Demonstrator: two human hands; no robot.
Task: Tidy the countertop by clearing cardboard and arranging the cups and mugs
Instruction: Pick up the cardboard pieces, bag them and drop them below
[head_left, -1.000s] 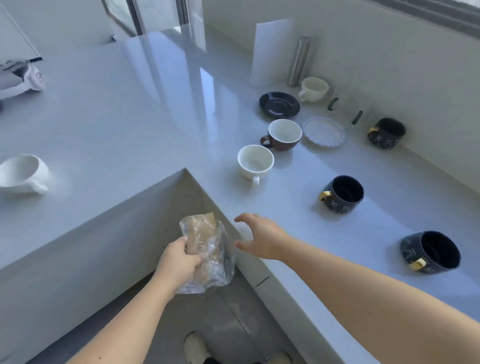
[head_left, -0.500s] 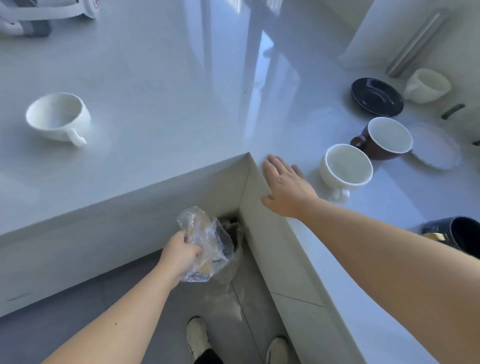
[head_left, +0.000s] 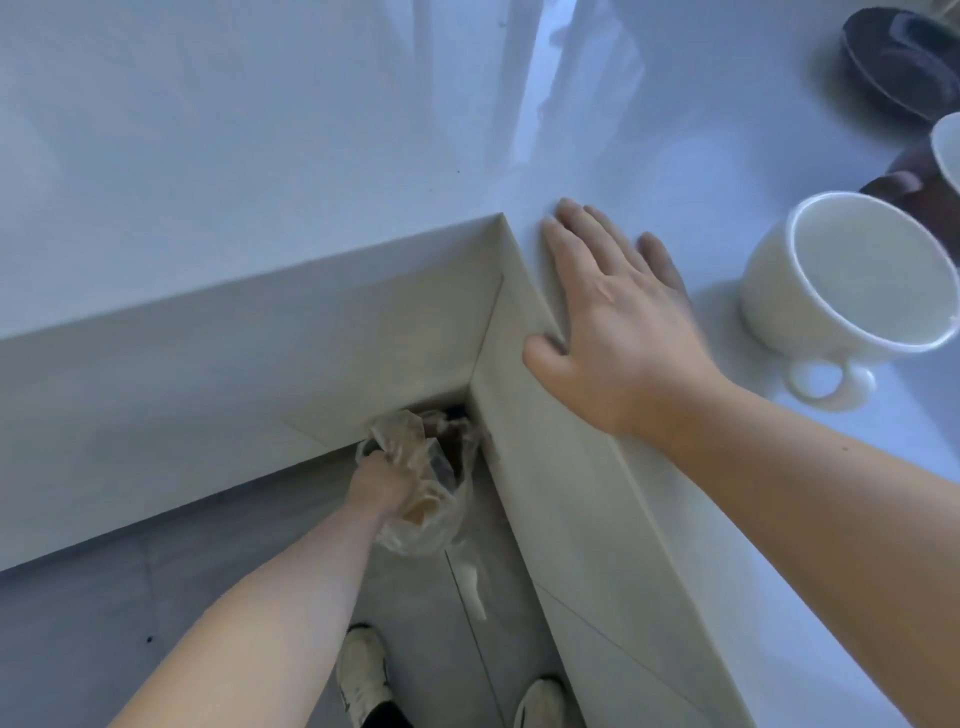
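Note:
My left hand (head_left: 382, 486) is low, below the inner corner of the L-shaped countertop (head_left: 260, 156), closed around a clear plastic bag with brown cardboard inside (head_left: 421, 499). The bag hangs close to the cabinet corner, where a dark opening shows behind it. My right hand (head_left: 613, 312) lies flat, fingers spread, on the counter's edge at the corner. A white mug (head_left: 852, 291) stands just to its right, handle toward me. A brown mug (head_left: 919, 192) with a white inside and a dark saucer (head_left: 898, 62) are cut off at the right edge.
Grey floor tiles lie below, with my two light shoes (head_left: 363, 675) near the bottom edge. The cabinet faces (head_left: 234, 374) form a tight inner corner around the bag.
The view has dropped and closed in on the corner. My left hand has pushed the bag lower and deeper toward the cabinet corner. My right hand stays flat on the counter edge.

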